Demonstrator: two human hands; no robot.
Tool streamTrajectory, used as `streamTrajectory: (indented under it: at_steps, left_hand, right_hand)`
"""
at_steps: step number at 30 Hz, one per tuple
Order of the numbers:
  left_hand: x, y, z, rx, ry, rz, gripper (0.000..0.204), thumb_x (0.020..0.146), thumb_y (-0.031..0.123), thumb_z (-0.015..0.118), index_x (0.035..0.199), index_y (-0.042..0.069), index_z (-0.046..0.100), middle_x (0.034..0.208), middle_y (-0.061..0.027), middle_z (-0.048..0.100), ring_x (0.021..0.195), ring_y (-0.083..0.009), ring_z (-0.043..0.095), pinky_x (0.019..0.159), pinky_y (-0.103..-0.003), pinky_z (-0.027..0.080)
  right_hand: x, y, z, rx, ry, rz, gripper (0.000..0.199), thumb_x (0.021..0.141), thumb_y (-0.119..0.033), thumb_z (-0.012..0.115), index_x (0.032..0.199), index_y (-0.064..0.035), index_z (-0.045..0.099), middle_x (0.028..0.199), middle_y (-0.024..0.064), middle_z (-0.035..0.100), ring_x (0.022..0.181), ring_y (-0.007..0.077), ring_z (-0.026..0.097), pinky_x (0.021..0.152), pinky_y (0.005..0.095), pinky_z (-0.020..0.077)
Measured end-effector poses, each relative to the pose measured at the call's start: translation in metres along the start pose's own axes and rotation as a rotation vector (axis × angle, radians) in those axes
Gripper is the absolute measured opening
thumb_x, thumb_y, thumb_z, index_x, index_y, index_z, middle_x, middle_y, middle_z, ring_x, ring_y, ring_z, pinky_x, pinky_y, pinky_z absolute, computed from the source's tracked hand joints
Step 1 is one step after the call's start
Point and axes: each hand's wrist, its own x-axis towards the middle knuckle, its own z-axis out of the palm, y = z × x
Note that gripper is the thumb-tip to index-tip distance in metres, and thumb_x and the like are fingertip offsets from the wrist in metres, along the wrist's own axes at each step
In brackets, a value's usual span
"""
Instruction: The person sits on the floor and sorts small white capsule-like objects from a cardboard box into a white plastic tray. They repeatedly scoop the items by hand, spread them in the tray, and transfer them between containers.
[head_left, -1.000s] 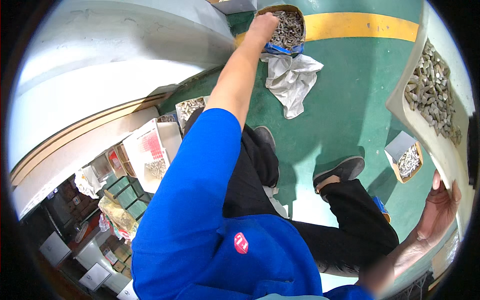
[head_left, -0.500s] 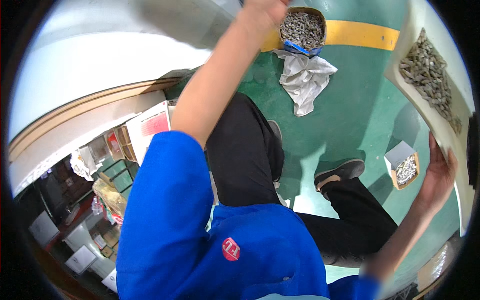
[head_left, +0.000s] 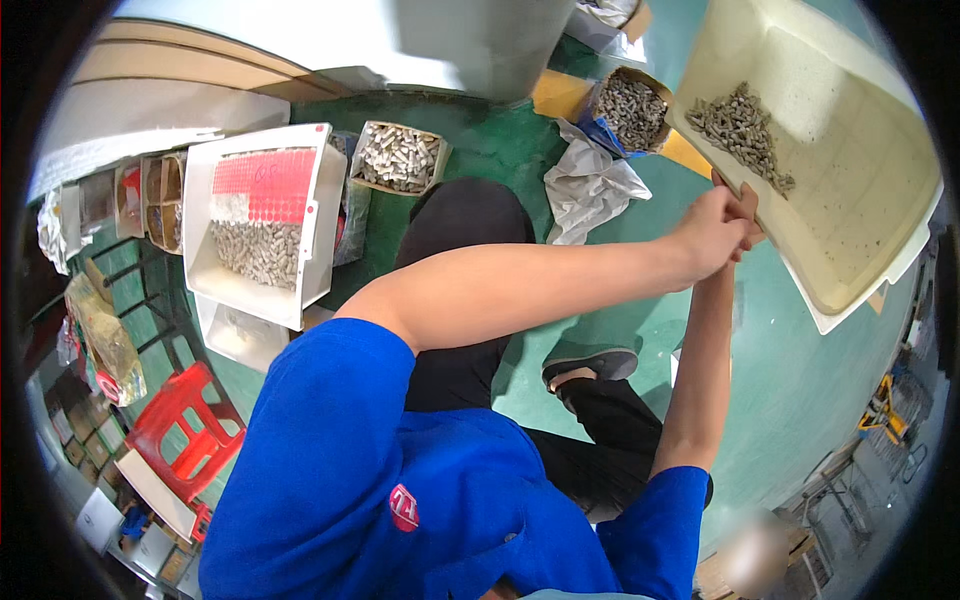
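Left hand [head_left: 712, 230] has joined right hand [head_left: 745, 206] at the cream tub [head_left: 840, 180].

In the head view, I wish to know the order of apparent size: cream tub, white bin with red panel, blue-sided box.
1. Cream tub
2. White bin with red panel
3. Blue-sided box

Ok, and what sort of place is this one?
Likely a workshop or factory floor: green-coated flooring crossed by a yellow stripe, a large cream tub holding many small grayish pieces, and a white bin of similar-looking pieces.
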Motion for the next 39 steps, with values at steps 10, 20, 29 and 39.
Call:
streamTrajectory:
  at_steps: [10, 20, 29, 39]
  left_hand:
    - [-0.017, 0.027, 0.038, -0.082, -0.102, 0.09, 0.006, 0.086, 0.003, 0.049, 0.088, -0.002, 0.048, 0.071, -0.0101, 0.059, 0.057, -0.0145, 0.059, 0.047, -0.027, 0.046]
    - [-0.011, 0.031, 0.039, -0.033, -0.025, 0.166, 0.005, 0.084, -0.001, 0.047, 0.087, -0.004, 0.05, 0.075, -0.0124, 0.058, 0.069, -0.019, 0.062, 0.06, -0.031, 0.049]
    - [-0.012, 0.033, 0.038, -0.035, -0.001, 0.196, 0.005, 0.081, 0.0, 0.049, 0.084, -0.002, 0.053, 0.072, -0.0129, 0.059, 0.067, -0.0191, 0.061, 0.057, -0.031, 0.048]
    - [-0.017, 0.034, 0.033, 0.046, 0.019, 0.237, 0.005, 0.079, 0.002, 0.052, 0.081, -0.001, 0.054, 0.073, -0.0135, 0.059, 0.067, -0.0201, 0.06, 0.056, -0.031, 0.046]
  right_hand:
    - [-0.003, 0.028, 0.049, 0.094, 0.164, 0.059, 0.038, 0.079, -0.004, 0.057, 0.114, 0.0024, 0.043, 0.108, 0.0152, 0.054, 0.081, 0.0205, 0.061, 0.058, 0.0279, 0.0542]
    - [-0.006, 0.033, 0.046, 0.021, 0.205, 0.018, 0.043, 0.078, -0.003, 0.057, 0.117, 0.001, 0.042, 0.109, 0.0141, 0.053, 0.082, 0.0187, 0.06, 0.057, 0.0272, 0.0537]
    - [-0.006, 0.027, 0.042, -0.011, 0.215, 0.012, 0.044, 0.077, -0.001, 0.055, 0.119, 0.0022, 0.041, 0.109, 0.0146, 0.053, 0.082, 0.0198, 0.06, 0.058, 0.0283, 0.055]
    - [-0.01, 0.021, 0.036, -0.035, 0.237, 0.005, 0.046, 0.076, 0.0, 0.054, 0.12, 0.0035, 0.04, 0.109, 0.0151, 0.053, 0.082, 0.0211, 0.06, 0.058, 0.0296, 0.0564]
